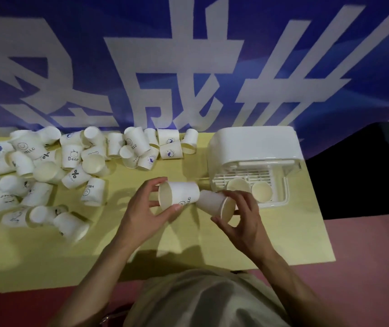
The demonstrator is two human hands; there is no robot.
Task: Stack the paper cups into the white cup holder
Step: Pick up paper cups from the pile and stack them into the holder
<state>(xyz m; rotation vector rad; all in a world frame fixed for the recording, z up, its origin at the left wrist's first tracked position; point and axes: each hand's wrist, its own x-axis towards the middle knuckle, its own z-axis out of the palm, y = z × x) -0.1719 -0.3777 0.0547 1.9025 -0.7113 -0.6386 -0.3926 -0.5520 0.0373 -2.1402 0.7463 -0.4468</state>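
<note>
Two hands, one cup each: left hand [152, 206] fingers curled round sideways HELLO cup [179, 193], right hand [240, 215] pinching plain cup [214, 204], bases touching at centre. White cup holder [252, 142] at 2 o'clock, two cups inside [247, 188]. Loose pile [71, 161] at 9–11 o'clock, roughly forty, left edge cut off, exact count unclear.

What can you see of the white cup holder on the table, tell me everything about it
The white cup holder looks like glossy plastic: a rounded, box-like top over a slatted tray with a raised rim. It stands upright at the right end of the yellow tabletop, in front of the blue banner. Two paper cups stand in the tray, mouths up. Neither hand touches it.
</note>
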